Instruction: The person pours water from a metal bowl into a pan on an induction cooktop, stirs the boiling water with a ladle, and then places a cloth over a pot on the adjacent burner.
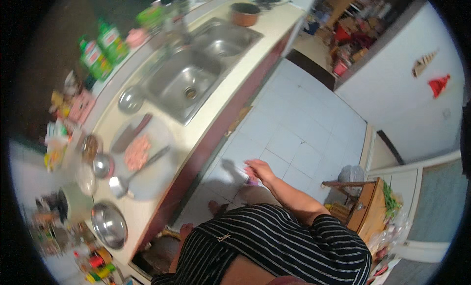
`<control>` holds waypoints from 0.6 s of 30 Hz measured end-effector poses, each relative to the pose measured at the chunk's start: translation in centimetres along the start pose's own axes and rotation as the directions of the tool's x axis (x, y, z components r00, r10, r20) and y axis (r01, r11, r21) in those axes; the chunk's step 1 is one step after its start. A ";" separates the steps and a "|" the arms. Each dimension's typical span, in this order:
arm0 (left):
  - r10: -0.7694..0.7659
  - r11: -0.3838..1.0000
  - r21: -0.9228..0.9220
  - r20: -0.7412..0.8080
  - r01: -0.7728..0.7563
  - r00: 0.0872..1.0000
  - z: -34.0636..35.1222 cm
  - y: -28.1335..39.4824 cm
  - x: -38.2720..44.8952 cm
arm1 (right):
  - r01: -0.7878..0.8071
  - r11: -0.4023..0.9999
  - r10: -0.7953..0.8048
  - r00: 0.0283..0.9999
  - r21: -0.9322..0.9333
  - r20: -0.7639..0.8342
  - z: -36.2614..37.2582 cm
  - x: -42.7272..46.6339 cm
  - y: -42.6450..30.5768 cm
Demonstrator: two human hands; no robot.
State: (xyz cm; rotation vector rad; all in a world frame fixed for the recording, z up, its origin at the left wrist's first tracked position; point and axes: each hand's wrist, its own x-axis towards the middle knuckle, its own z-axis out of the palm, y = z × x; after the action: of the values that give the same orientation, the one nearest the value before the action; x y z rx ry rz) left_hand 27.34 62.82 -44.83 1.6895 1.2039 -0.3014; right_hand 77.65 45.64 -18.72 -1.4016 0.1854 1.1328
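My right hand hangs over the tiled floor, fingers loosely bent, with nothing visible in it. Low beside the counter, my left hand shows only in part; its fingers and any contents cannot be made out. On the counter at left, a round cutting board bears a pile of chopped pinkish raw meat, a cleaver and a spatula. The cleaver lies beyond the meat; the spatula lies along its near side. A metal bowl and a ladle or small metal bowl are near the board.
A double sink is set in the counter, with a lid beside it and a brown pot beyond. Green bottles line the ledge. A wooden table holding green vegetables stands at right, near a white door.
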 end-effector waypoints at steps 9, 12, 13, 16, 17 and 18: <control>-0.020 1.000 0.002 0.299 0.020 0.954 4.6 26.1 14.9 | 0.079 0.842 0.125 0.934 0.534 -0.335 -28.7 1.7 -0.5; 0.013 1.000 0.000 0.405 -0.014 0.914 11.5 35.8 19.0 | 0.209 0.778 0.054 0.917 0.592 -0.395 -34.0 3.2 -9.1; 0.021 1.000 0.002 0.435 -0.025 0.900 13.3 38.7 20.4 | 0.248 0.759 0.039 0.905 0.601 -0.423 -35.7 4.0 -11.6; 0.030 0.998 0.026 0.464 -0.048 0.886 15.1 47.0 26.0 | 0.387 0.622 -0.070 0.893 0.681 -0.444 -40.5 7.9 -18.9; 0.017 0.998 0.047 0.464 -0.044 0.886 15.7 49.6 27.6 | 0.420 0.604 -0.079 0.877 0.677 -0.474 -42.2 8.6 -20.7; 0.010 0.998 0.054 0.454 -0.039 0.891 16.3 51.6 29.5 | 0.449 0.595 -0.092 0.862 0.667 -0.498 -44.0 9.7 -22.7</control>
State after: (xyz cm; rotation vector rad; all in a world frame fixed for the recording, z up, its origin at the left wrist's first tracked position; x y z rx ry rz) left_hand 88.88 65.96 -42.69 1.5682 0.8280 -0.6848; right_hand 120.52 19.13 -21.02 -0.8085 0.6590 0.3537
